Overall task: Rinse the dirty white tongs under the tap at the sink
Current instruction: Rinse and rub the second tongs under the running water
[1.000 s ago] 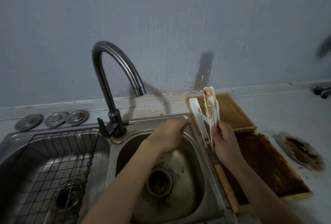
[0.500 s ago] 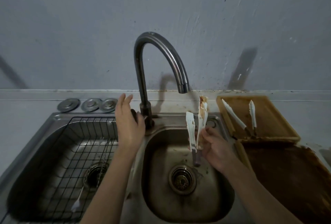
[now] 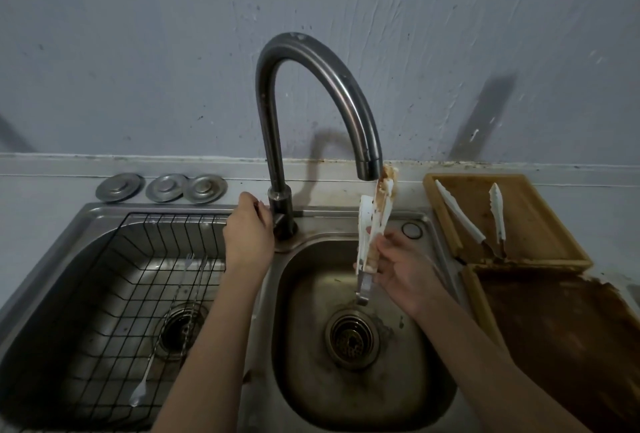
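The left hand (image 3: 247, 232) now grips the lever at the tap (image 3: 304, 93) base; the right hand (image 3: 403, 268) has raised the pinched tongs (image 3: 374, 221) beneath its spout, so rinsing can start.

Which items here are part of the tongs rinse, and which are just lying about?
In use: dirty white tongs, tap, right basin, right hand, left hand.

Lying about: second tongs, wooden tray, wire rack, long spoon, three metal discs.
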A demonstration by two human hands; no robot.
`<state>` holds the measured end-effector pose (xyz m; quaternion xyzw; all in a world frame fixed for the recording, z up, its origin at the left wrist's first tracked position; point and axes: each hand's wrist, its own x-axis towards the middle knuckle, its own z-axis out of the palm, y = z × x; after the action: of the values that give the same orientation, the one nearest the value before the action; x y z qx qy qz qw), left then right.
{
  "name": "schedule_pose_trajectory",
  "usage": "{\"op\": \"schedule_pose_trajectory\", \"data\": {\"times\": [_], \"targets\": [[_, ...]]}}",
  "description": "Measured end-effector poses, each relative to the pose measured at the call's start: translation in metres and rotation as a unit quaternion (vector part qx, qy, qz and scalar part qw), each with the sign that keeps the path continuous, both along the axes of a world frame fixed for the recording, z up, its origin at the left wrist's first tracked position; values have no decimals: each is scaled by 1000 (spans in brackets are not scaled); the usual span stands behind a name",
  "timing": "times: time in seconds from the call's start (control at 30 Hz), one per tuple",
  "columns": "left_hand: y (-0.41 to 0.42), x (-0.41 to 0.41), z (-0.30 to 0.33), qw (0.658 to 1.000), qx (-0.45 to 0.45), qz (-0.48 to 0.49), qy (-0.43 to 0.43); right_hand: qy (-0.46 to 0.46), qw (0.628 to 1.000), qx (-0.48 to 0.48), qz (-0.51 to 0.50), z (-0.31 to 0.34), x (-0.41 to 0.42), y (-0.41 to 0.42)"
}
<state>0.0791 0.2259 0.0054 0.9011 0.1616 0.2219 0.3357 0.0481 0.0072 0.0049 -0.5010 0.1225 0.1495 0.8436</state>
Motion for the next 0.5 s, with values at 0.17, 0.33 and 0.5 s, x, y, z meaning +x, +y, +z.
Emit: {"op": "schedule_pose_trajectory", "data": {"times": [0.17,0.33,0.5], "targets": [[1,-3,-6,1000,-12,5,-16,-6,1000,-24,-19,-2,3,3],[1,-5,-14,1000,-25,-2,-19,-17,998,-35,-44,-1,3,3],[4,-9,-15,998,-54,12,-43,-32,997,-44,-48,7,0,9]]}}
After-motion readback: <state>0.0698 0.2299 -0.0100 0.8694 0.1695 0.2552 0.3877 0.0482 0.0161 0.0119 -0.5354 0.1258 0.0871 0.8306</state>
